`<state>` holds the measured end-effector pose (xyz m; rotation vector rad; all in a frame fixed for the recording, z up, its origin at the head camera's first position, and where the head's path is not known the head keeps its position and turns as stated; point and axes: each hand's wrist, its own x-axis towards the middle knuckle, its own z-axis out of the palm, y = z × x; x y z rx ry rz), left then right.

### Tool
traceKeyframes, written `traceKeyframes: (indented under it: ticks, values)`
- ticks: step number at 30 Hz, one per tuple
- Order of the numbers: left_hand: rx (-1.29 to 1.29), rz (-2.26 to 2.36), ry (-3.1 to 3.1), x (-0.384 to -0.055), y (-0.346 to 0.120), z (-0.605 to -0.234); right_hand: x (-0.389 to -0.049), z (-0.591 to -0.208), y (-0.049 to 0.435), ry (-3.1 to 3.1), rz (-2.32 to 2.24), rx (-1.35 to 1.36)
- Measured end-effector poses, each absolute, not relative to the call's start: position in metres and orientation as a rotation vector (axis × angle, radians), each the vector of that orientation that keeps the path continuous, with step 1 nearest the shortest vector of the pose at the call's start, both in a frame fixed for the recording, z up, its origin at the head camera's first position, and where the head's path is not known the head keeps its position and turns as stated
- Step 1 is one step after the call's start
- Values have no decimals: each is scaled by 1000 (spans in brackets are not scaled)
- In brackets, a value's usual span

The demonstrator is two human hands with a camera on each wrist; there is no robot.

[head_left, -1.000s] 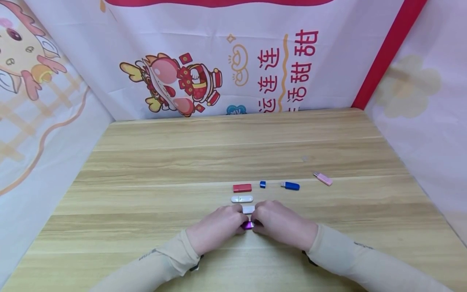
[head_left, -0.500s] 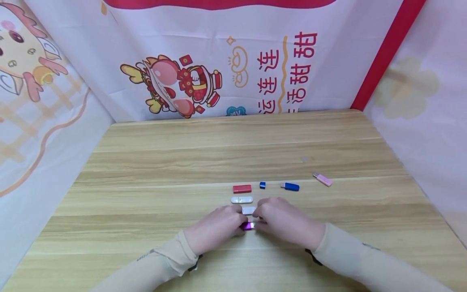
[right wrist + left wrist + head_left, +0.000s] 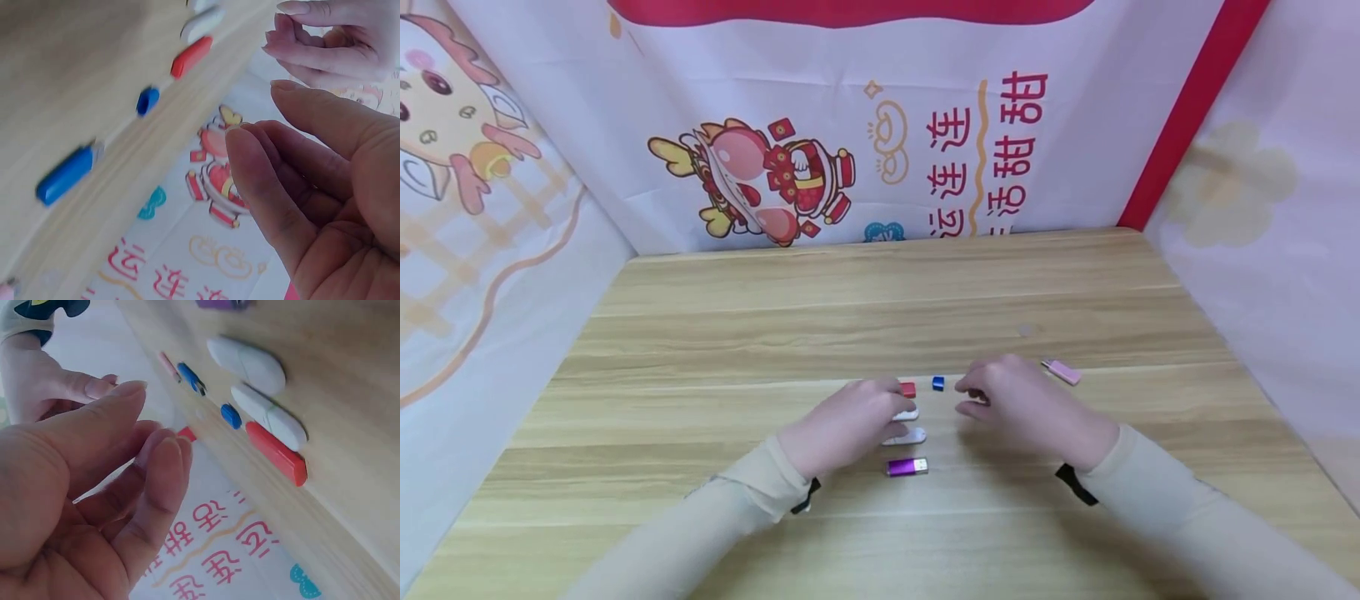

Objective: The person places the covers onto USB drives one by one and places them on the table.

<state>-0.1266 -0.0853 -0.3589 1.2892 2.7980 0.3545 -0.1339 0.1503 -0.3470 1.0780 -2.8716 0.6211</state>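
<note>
My left hand (image 3: 848, 423) hovers over the row of USB sticks, fingers loosely bent, thumb apart and nothing between them. It partly covers a red stick (image 3: 908, 390) and two white sticks (image 3: 247, 365). Nearest me lies a purple USB stick (image 3: 907, 467), its metal plug facing right. Thumb and fingers parted, my right hand (image 3: 1030, 407) is just right of a small blue cap (image 3: 938, 383) and holds nothing. The blue USB stick (image 3: 65, 175), plug bare, is hidden beneath that hand in the head view but shows in both wrist views.
A pink USB stick (image 3: 1062, 372) with its plug out lies right of my right hand. Beyond it is a small clear piece (image 3: 1026, 331). The wooden table (image 3: 760, 317) meets printed cloth (image 3: 820, 50) at the back and both sides.
Both hands have let go of the purple USB stick, which stays on the table with its plug showing. My left hand has moved farther forward; my right hand has moved forward and right.
</note>
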Motion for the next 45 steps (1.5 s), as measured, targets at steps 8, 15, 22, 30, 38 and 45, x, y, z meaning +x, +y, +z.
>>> traceKeyframes:
  ticks: [8,15,22,30,38,45]
  values:
    - [1142,392,2735,-157,-70,-355,-149,-340,169,-2879,569,957]
    - [1196,398,2693,-185,-55,-362,-162,-345,182,-2904,607,914]
    - [1164,360,2669,-205,-42,-371,-174,-359,191,-2977,599,910]
    - [1097,273,2633,-215,-36,-379,-182,-379,198,-3102,647,868]
    - [1115,276,2607,-220,-31,-381,-187,-388,195,-3062,612,938]
    - [1133,291,2585,-222,-27,-382,-189,-396,193,-3034,576,973]
